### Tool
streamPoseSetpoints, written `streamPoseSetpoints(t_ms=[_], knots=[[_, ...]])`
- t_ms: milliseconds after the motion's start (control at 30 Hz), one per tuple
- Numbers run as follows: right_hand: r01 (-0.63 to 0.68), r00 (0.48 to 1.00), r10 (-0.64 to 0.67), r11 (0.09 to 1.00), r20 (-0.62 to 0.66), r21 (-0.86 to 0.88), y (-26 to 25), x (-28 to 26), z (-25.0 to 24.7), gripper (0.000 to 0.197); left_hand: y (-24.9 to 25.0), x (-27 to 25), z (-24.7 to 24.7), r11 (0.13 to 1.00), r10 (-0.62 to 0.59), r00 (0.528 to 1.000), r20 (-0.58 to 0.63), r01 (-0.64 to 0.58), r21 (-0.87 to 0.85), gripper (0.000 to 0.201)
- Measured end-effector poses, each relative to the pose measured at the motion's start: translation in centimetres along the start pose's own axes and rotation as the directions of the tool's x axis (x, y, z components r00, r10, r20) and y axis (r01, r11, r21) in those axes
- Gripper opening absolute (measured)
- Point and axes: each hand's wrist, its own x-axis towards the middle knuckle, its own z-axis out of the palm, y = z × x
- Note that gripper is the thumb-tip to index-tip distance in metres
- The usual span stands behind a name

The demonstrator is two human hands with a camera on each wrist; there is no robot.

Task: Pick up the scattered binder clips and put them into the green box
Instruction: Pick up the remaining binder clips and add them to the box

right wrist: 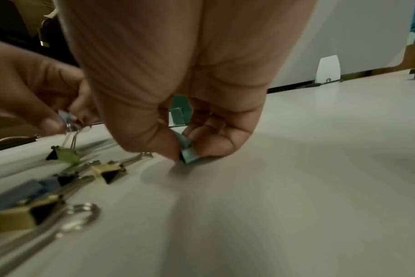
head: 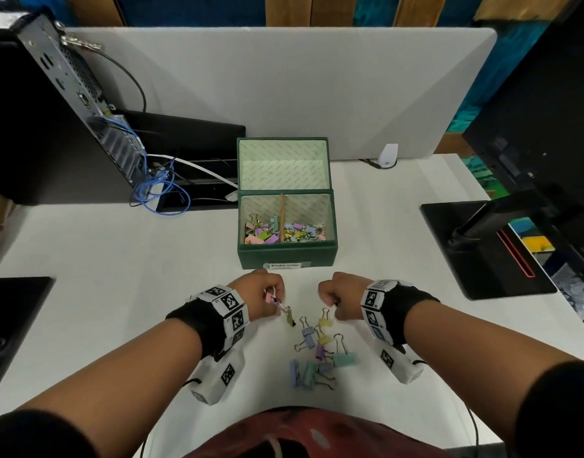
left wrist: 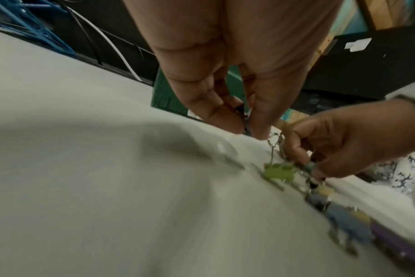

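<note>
The left hand (head: 264, 294) pinches a green clip (head: 290, 319) by its wire handles. At frame centre, the right hand (right wrist: 201, 116) pinches a teal clip (right wrist: 188, 155) against the table (right wrist: 320, 168).

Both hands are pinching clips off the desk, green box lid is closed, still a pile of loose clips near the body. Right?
Not quite: the green box is open, lid tipped back, clips inside, as the head view shows. The rest holds: left hand and right hand each pinch a clip, and loose clips lie on the desk.

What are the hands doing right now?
Left hand: pinching a pink binder clip.
Right hand: pinching a teal binder clip on the desk.
</note>
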Motion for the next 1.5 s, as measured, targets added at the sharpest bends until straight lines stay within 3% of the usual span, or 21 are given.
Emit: streamPoseSetpoints(t_ms=[133, 300, 600, 800, 967, 1033, 1133, 1300, 1367, 1433, 1500], knots=[[-0.025, 0.998, 0.027, 0.999, -0.057, 0.033, 0.5, 0.1, -0.4, 0.038, 0.5, 0.1, -1.2, 0.994, 0.041, 0.997, -0.072, -0.048, -0.098, 0.036], [-0.062, 0.991, 0.08, 0.985, -0.11, 0.163, 1.1, 0.2, -0.6, 0.037, 1.2, 0.6, -2.8, 0.957, -0.008, 0.986, -0.165, -0.04, -0.287, 0.025], [-0.106, 0.974, 0.173, 0.916, -0.144, 0.387, 2.1, -0.2, -0.6, 0.034, 4.0, 3.4, -7.4, 0.917, -0.075, 0.93, -0.36, -0.078, -0.391, 0.02], [0.044, 0.948, 0.14, 0.833, -0.287, 0.551, 1.0, -1.8, -4.1, 0.034, 4.5, 5.1, -7.3, 0.929, -0.099, 0.938, -0.331, -0.032, -0.369, 0.015], [0.229, 0.848, 0.164, 0.743, -0.503, 0.629, -0.2, -1.4, -8.3, 0.029, 4.1, 4.7, -6.6, 0.953, -0.064, 0.939, -0.338, -0.043, -0.299, 0.016], [0.255, 0.825, 0.177, 0.731, -0.536, 0.633, -1.0, -0.7, -9.1, 0.025, 3.8, 4.0, -6.2, 0.956, -0.044, 0.952, -0.304, -0.049, -0.29, 0.016], [0.26, 0.824, 0.163, 0.742, -0.542, 0.618, -1.4, 0.1, -8.9, 0.026, 3.2, 2.8, -5.4, 0.97, 0.026, 0.989, -0.145, -0.06, -0.236, 0.016], [0.199, 0.824, 0.162, 0.815, -0.543, 0.545, 0.2, -0.6, -7.1, 0.023, 2.0, 1.4, -2.8, 0.992, 0.08, 0.983, 0.165, -0.095, 0.085, 0.03], [0.146, 0.87, 0.116, 0.867, -0.48, 0.476, 0.8, -1.4, -6.3, 0.029, 1.7, 1.2, -1.8, 0.981, 0.072, 0.969, 0.236, -0.112, 0.161, 0.035], [0.056, 0.939, 0.068, 0.936, -0.336, 0.348, 1.4, -2.1, -5.2, 0.032, 1.6, 1.2, -0.8, 0.967, 0.076, 0.957, 0.281, -0.139, 0.212, 0.038], [-0.014, 0.981, 0.053, 0.979, -0.187, 0.201, 1.9, -2.4, -4.0, 0.022, 1.7, 1.2, 0.0, 0.957, 0.081, 0.952, 0.295, -0.157, 0.244, 0.039]])
